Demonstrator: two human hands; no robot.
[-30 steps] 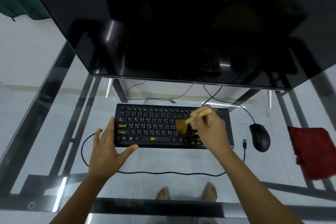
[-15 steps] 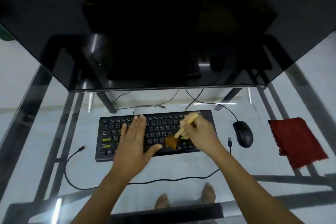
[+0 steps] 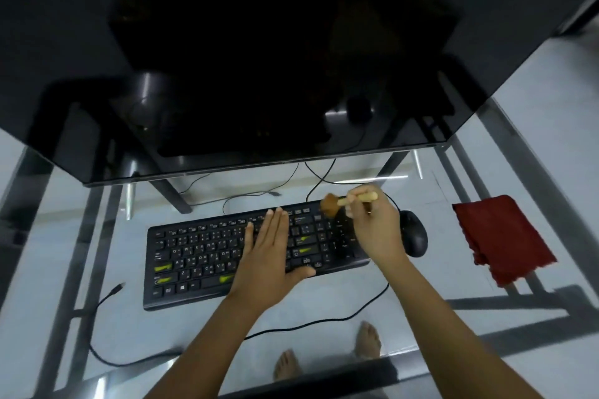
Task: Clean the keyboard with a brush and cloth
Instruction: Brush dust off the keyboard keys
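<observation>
The keyboard [image 3: 201, 256] is black. Its keys have tiny white letters, and a few keys have bright yellow-green smears on them. The brush [image 3: 340, 202] has a pale yellow wood handle and a brown, fluffy tip. The cloth [image 3: 500, 236] is dark red all over, with no pattern. The mouse [image 3: 414, 235] is black and a bit shiny. The big screen [image 3: 259, 58] is black too, and glossy, with faint grey reflections. The table [image 3: 505, 303] has a see-through top with dark grey bars under it. The cable [image 3: 324, 322] is black. The floor [image 3: 557, 81] is pale grey-white.
</observation>
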